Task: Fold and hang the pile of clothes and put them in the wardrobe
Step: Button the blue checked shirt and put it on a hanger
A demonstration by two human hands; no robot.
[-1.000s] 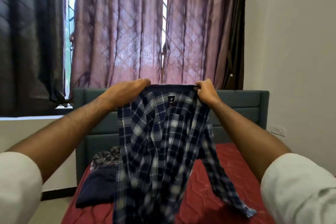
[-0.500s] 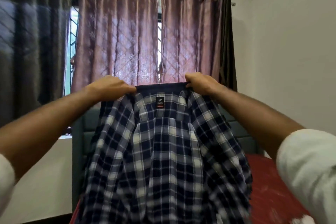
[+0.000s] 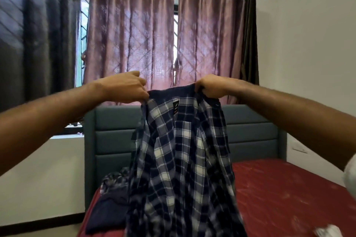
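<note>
Head camera: a navy-and-white plaid shirt [image 3: 183, 159] hung in mid-air above the foot of a bed, held up by its collar with the inner label facing the wearer. The left hand [image 3: 125, 87] pinched the collar's left end between curled fingers and thumb, while the right hand [image 3: 212, 85] gripped the right end in a closed fist, both arms stretched forward at about the same height. The shirt's body drooped straight down, its lower part blurred, and appeared to hang clear of the red mattress [image 3: 285, 194] below. Behind the shirt, on the mattress's left side, lay a pile of dark clothes [image 3: 109, 202], one patterned piece on top of a plain navy one. A grey-blue padded headboard [image 3: 252, 131] stood at the far end of the bed. Mauve curtains [image 3: 131, 31] covered the window beyond it, with darker curtains [image 3: 34, 34] to the left and a white wall [image 3: 312, 54] to the right.
</note>
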